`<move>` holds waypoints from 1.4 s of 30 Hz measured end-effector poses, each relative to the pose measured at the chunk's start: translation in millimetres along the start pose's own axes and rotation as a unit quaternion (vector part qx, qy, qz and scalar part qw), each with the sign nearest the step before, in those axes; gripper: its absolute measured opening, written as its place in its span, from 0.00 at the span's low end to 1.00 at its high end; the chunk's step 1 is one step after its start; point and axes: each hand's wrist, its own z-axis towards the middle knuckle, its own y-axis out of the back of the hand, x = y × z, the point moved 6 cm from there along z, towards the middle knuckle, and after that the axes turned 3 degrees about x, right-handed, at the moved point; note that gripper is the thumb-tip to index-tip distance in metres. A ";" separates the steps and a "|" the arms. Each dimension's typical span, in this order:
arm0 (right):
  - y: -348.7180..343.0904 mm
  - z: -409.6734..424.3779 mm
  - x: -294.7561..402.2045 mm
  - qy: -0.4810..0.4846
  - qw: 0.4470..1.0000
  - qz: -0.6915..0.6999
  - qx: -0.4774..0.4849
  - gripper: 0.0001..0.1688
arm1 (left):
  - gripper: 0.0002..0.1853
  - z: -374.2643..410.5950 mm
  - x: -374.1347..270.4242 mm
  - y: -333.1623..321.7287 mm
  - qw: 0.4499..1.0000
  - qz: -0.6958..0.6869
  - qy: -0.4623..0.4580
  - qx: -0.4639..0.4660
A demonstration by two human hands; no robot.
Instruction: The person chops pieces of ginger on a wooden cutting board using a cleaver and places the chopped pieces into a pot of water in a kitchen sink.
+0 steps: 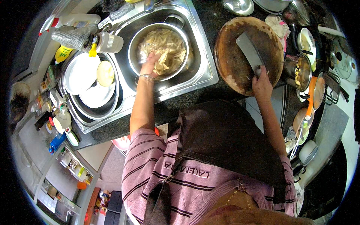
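Note:
My left hand (pixel 152 63) dips into a steel pot (pixel 132 52) that stands in the sink basin, its fingers partly hidden among pale, thin sliced pieces (pixel 168 42) in water. Some of the pieces bunch up beside the fingers. On the right, my right hand (pixel 262 83) grips the handle of a cleaver (pixel 249 49). The cleaver's broad blade lies over a round wooden chopping board (pixel 230 64), pointing away from me.
A second basin holds a metal bowl (pixel 116 98) with white plates (pixel 81 73). Bottles and a mesh scrubber (pixel 73 35) stand by the faucet. Right of the board are a cloth (pixel 277 25), a small steel pot (pixel 305 64) with food, and an orange-handled utensil (pixel 311 92).

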 end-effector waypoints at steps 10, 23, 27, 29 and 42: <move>1.1 1.4 3.2 0.001 1.000 0.010 0.013 0.31 | 0.22 25.1 1.6 42.4 0.842 0.514 -0.087 -0.142; 6.6 1.3 4.8 -0.001 0.999 0.034 0.003 0.31 | 0.24 -14.8 -46.0 -17.5 0.757 0.650 -0.043 -0.042; 5.4 -1.3 1.8 -0.012 0.998 0.053 0.031 0.32 | 0.19 -44.1 -16.8 -123.8 0.932 0.308 -0.037 0.190; 8.9 -4.3 0.4 0.036 0.996 0.074 -0.036 0.32 | 0.22 -59.6 -0.1 -185.0 0.925 0.262 -0.022 0.274; 49.6 -29.0 31.2 0.024 0.967 0.252 0.015 0.13 | 0.14 -68.1 20.1 -251.2 0.710 0.512 -0.455 0.167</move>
